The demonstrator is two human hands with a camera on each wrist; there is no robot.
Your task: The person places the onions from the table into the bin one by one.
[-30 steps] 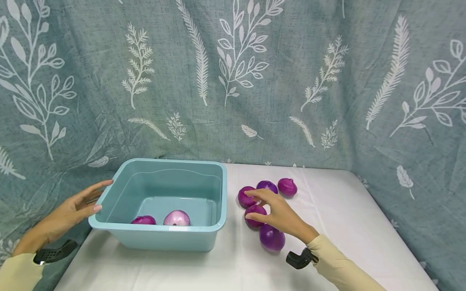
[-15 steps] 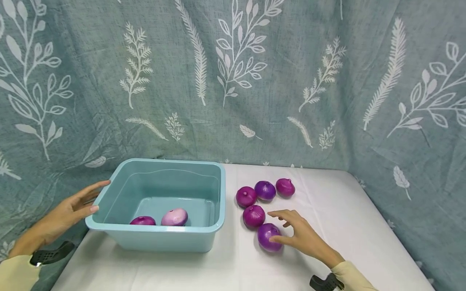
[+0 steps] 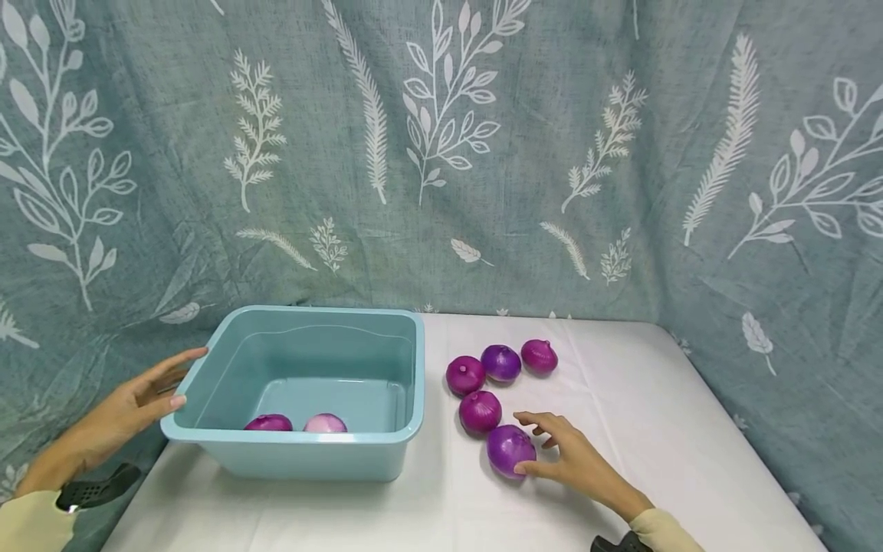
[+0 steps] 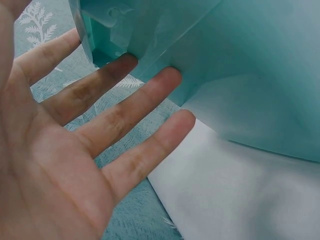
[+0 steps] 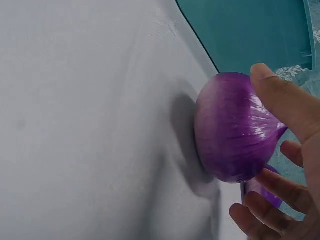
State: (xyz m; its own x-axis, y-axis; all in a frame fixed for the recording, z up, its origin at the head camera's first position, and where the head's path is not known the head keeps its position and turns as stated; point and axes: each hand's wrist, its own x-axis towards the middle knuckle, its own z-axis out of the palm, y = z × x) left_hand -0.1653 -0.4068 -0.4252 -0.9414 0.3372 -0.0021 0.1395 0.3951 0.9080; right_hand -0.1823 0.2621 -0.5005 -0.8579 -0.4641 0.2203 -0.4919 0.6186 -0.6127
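So the right hand point(image 3: 576, 460) is down on the white bench point(image 3: 662, 429) with its fingers spread loosely around the nearest purple onion point(image 3: 510, 450). The thumb touches the near side and the other fingers curve past the far side; from the wrist view the thumb tip point(image 5: 272, 85) is right on the skin, but it looks more like a light touch than a real grip. That onion sits on the bench at the front of a little group, just right of the tub. Another onion point(image 3: 480, 411) is just behind it, and three more point(image 3: 500, 362) line up further back in a row, close together.

The left hand point(image 3: 131, 402) is flat and open, fingers straight, against the left outer wall of the light blue tub point(image 3: 310, 458), fingertips point(image 4: 170, 77) right up at the plastic under the rim. Inside the tub two onions point(image 3: 297, 422) lie side by side at the front, one dark purple, one paler pinkish. Leaf-print curtain point(image 3: 441, 153) behind everything.
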